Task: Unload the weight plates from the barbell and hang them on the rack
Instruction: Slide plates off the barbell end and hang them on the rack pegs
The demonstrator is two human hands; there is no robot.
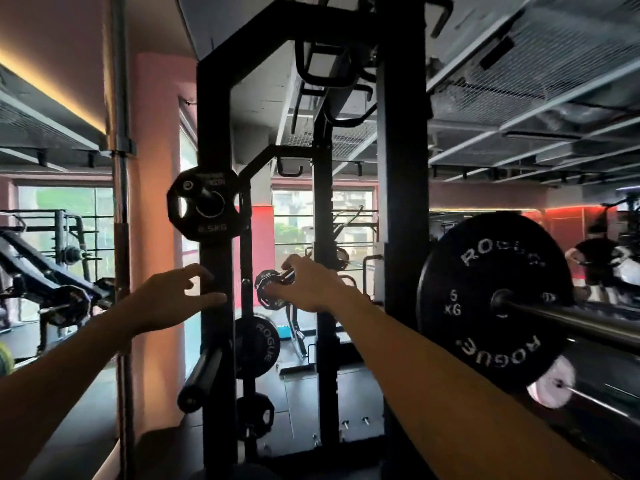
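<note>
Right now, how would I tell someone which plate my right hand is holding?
Start at the black rack upright in the middle. A 2.5 kg plate hangs on it; lower and to its right, the right hand grips the small plate. It is the smallest black plate, far smaller than the Rogue plate on the barbell.

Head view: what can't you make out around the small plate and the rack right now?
- Small plate: the right hand covers its right part; its weight marking is too small, and whether it sits on a peg is hidden.
- Left hand: contact with the rack upright is unclear.
- Barbell: cut off by the right edge.
</note>
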